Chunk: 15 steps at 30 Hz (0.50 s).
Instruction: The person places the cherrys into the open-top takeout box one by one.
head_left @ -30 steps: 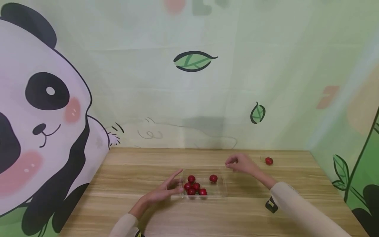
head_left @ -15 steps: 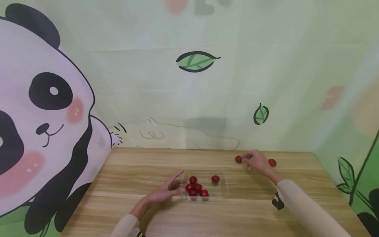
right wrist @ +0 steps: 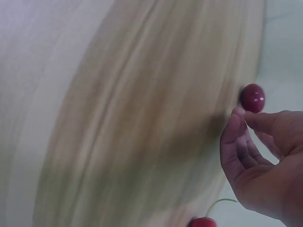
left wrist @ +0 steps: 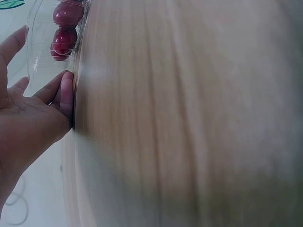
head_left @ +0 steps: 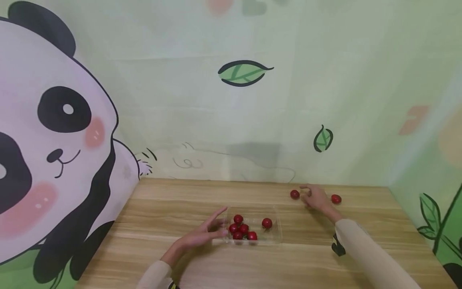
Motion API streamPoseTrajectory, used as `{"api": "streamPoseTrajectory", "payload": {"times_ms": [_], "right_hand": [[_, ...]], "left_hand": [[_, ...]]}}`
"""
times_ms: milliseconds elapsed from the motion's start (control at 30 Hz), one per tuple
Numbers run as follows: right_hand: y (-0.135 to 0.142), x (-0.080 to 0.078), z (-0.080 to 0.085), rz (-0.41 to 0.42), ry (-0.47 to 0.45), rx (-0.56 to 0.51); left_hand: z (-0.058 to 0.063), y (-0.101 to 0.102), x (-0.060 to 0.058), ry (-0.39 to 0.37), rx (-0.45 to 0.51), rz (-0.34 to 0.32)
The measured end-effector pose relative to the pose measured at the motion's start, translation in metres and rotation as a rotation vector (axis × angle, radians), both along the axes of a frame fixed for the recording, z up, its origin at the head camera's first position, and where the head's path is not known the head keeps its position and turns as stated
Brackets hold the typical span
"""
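Observation:
A clear plastic box (head_left: 270, 242) holds several red cherries (head_left: 244, 229), most of them grouped on its left side. My left hand (head_left: 197, 237) rests at the box's left wall, thumb and index finger spread; the left wrist view shows its fingers (left wrist: 67, 94) beside the box's edge. Toward the back of the table, my right hand (head_left: 317, 197) is beside a dark red cherry (head_left: 294, 194). Its index finger is raised, and I see nothing held. In the right wrist view, that cherry lies just beyond the fingertips.
Another cherry (head_left: 336, 199), with a thin stem in the right wrist view, lies right of the right hand. The wooden table (head_left: 202, 267) ends at a wall hanging (head_left: 173, 100) printed with a panda and leaves. A dark wrist device (head_left: 338, 246) shows at the right sleeve.
My right hand has moved right, away from the box, uncovering the dark red cherry. Its index finger has lifted from beside that cherry. The left hand stays at the box; the view shifts slightly.

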State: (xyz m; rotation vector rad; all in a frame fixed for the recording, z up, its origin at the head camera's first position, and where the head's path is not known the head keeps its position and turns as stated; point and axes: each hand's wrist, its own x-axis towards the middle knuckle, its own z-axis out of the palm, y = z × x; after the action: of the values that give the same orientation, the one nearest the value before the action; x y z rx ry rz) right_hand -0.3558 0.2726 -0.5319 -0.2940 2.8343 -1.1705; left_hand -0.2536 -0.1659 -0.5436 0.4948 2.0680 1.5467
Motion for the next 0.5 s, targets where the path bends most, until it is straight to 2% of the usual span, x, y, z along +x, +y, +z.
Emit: {"api": "streamPoseTrajectory", "payload": {"times_ms": [200,500], "right_hand": [[0.0001,-0.0012,-0.0079,0.002,0.022,0.015],[-0.0031,0.0014,-0.0112,-0.017,0.11,0.086]], "left_hand": [[-0.0013,-0.0001,-0.0015,-0.004,-0.009,0.001],[-0.0019,-0.0005,-0.0019,0.002,-0.001,-0.002]]}}
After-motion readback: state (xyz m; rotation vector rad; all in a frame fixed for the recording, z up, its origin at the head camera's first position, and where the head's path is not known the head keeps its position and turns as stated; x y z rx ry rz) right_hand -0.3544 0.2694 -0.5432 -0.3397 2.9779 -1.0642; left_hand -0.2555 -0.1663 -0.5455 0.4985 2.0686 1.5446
